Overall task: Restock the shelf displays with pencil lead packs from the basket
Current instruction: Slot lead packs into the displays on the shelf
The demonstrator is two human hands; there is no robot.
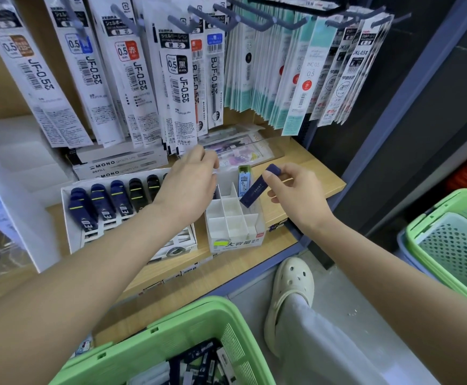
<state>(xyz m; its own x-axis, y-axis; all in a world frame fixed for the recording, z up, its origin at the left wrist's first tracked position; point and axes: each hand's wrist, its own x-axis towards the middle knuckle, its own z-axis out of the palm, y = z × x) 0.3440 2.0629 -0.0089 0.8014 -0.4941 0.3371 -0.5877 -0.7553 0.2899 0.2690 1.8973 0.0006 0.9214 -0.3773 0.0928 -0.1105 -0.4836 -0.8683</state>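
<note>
A: Looking down from the head, where is the pack sitting?

B: The right hand [296, 195] is pinching the dark blue lead pack [258, 187] near its top end. The pack is tilting, and its low end is pointing left and near, just over the white box [236, 234].

A: And the left hand [190, 179]?

B: It is holding the box's far edge, I think. The right hand is sitting nearer the empty cells. More packs are lying in the green basket [171, 334], near.
</note>
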